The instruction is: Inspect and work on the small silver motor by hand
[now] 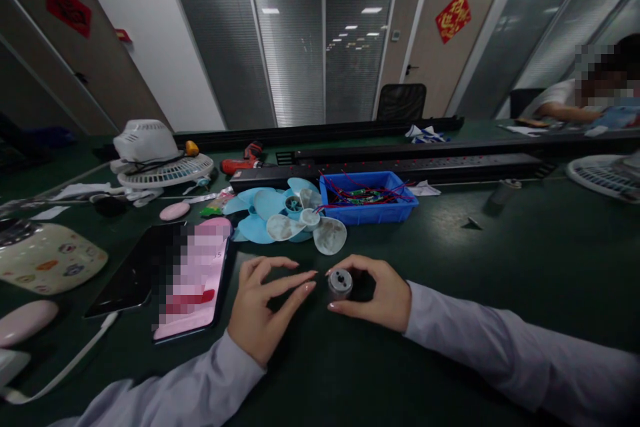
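A small silvery metal cylinder, like a small motor [341, 285], stands upright on the dark green table, with holes in its top face. My right hand [377, 290] curls round it from the right, thumb at the near side and fingers at the far side. Just left of the cylinder, my left hand [265, 303] brings thumb and index fingertips together in a pinch, its other fingers stretched above. Whatever lies between those tips, if anything, is too small to make out. Pale blue and whitish fan blades [285, 210] lie beyond the hands.
A blue bin [370, 213] holds wired circuit boards. Phones [195, 287] lie at left, near a white fan [160, 167]. A red drill [243, 163] and long black bars [395, 170] stretch behind. Another metal cylinder [506, 192] stands at right. A person [565, 103] sits far right.
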`<state>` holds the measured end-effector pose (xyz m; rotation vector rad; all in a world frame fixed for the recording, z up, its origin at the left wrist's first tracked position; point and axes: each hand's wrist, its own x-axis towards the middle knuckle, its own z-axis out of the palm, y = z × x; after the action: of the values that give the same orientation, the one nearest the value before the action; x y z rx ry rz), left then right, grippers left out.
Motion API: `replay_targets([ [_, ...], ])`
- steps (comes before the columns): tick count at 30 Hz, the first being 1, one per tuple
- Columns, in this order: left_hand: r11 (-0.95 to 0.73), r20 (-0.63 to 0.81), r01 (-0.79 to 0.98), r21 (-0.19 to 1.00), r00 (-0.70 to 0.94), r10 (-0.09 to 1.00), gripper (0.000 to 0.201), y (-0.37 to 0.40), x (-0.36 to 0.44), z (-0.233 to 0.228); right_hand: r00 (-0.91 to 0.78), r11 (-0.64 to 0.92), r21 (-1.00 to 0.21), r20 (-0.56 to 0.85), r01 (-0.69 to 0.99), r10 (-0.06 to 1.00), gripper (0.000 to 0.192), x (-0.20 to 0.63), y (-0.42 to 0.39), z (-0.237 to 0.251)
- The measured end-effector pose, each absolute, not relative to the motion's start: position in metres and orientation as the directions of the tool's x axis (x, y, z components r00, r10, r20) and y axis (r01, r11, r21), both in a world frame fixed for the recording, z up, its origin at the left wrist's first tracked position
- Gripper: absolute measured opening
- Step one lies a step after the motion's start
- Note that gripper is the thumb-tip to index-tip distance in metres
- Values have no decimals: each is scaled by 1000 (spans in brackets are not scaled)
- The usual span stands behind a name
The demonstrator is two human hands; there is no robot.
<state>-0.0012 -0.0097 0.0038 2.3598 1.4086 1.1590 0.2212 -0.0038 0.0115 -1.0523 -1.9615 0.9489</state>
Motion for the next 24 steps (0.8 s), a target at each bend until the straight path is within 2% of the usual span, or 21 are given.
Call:
replay_targets([
  [3, -510, 445, 757, 408, 323, 836, 18, -12, -20, -6, -410, 396, -840, 234, 372, 882, 39, 221, -4, 13],
  [6, -505, 419, 783, 364, 346, 839, 17, -14, -26, -8, -407, 395, -839, 235, 373, 883, 39, 221, -5, 13],
  [10, -511, 485, 740, 437, 284, 827, 19, -13, -13, 1, -403, 400, -832, 238, 384, 883, 39, 221, -4, 11],
  [13, -547, 594, 679, 490, 199, 780, 19, -11, 4, 9, -407, 400, -837, 240, 373, 882, 38, 222, -3, 9],
  [16, -610, 655, 610, 507, 188, 732, 18, -10, 21, 12, -408, 412, -829, 250, 378, 878, 37, 222, -3, 9],
  [24, -646, 643, 531, 548, 227, 732, 17, -8, 43, 10, -407, 436, -821, 279, 369, 870, 35, 220, -2, 8],
])
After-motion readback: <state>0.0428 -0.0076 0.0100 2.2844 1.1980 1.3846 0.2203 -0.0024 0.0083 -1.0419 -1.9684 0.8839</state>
